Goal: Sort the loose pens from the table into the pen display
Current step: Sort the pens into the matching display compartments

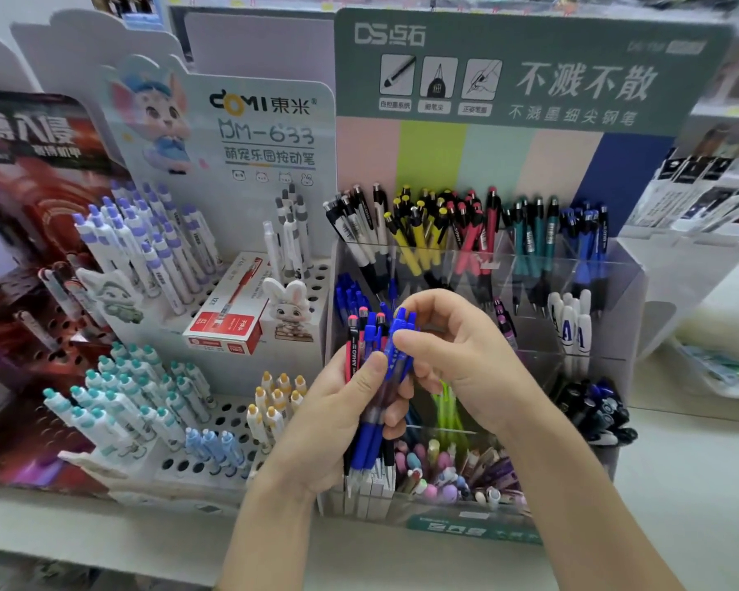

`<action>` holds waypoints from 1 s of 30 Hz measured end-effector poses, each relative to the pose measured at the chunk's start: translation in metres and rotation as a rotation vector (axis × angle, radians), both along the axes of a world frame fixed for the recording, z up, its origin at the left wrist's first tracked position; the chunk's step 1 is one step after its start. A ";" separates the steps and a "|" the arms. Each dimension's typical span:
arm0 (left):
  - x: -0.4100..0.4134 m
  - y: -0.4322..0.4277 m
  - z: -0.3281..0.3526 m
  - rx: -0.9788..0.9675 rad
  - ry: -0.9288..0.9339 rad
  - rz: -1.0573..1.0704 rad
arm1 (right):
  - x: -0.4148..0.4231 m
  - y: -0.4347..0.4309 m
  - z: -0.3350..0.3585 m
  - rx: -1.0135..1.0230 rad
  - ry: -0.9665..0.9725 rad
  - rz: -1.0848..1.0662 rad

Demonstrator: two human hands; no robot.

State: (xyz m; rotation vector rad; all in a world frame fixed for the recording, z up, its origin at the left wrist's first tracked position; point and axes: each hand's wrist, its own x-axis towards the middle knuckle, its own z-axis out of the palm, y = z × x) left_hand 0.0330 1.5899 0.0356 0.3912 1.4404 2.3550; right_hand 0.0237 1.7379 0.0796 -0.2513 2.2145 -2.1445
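Centrally, the bundle of loose pens (pixel 370 377) stands near upright in front of the pen display (pixel 615 292), click-buttons up and tips down, lifted well off the table (pixel 679 484). My left hand (pixel 329 420) wraps the bundle round its middle, thumb across the front, fingers curled behind. My right hand (pixel 466 356) meets it from the right: thumb and fingertips pinch one blue pen (pixel 402 330) near its upper end, at the bundle's right edge. That pen's long axis runs with the others, bottom to top, leaning slightly right. Judged from this, the step in hand is drawing it out upward, along its own axis. Just behind the bundle, to its upper left, stand the stocked blue pens (pixel 347 294) of the middle tier, likewise buttons up and seemingly the same kind; a back-row blue group (pixel 585 232) stands far right. The middle-tier pens lie nearer the pinch, so a short lift and carry away from me should serve, without turning the pen
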 end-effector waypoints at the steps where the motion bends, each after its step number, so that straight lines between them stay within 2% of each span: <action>1: 0.000 0.001 0.000 -0.012 -0.006 0.011 | 0.000 -0.001 -0.001 0.004 -0.020 -0.007; 4: 0.000 0.003 0.002 -0.061 0.021 0.025 | 0.000 -0.004 -0.002 0.041 -0.034 -0.038; 9: 0.001 0.006 0.004 -0.201 0.069 0.010 | 0.000 -0.010 -0.003 0.263 0.074 -0.098; 12: 0.002 0.006 0.006 -0.208 0.074 -0.007 | -0.004 -0.010 -0.004 0.252 0.071 -0.062; 16: 0.001 0.006 0.007 -0.173 0.043 0.022 | -0.006 -0.008 -0.005 0.290 0.199 -0.121; 20: -0.001 0.005 0.009 -0.136 -0.024 0.072 | -0.006 -0.004 -0.003 0.218 0.214 -0.132; 24: -0.006 -0.003 0.011 -0.198 -0.055 0.211 | -0.018 0.021 0.009 0.184 0.328 -0.324; 27: -0.009 -0.007 0.010 -0.253 -0.037 0.300 | -0.025 0.036 0.019 0.328 0.543 -0.566; 30: -0.010 -0.006 0.013 -0.224 -0.070 0.259 | -0.032 0.029 0.018 0.464 0.728 -0.666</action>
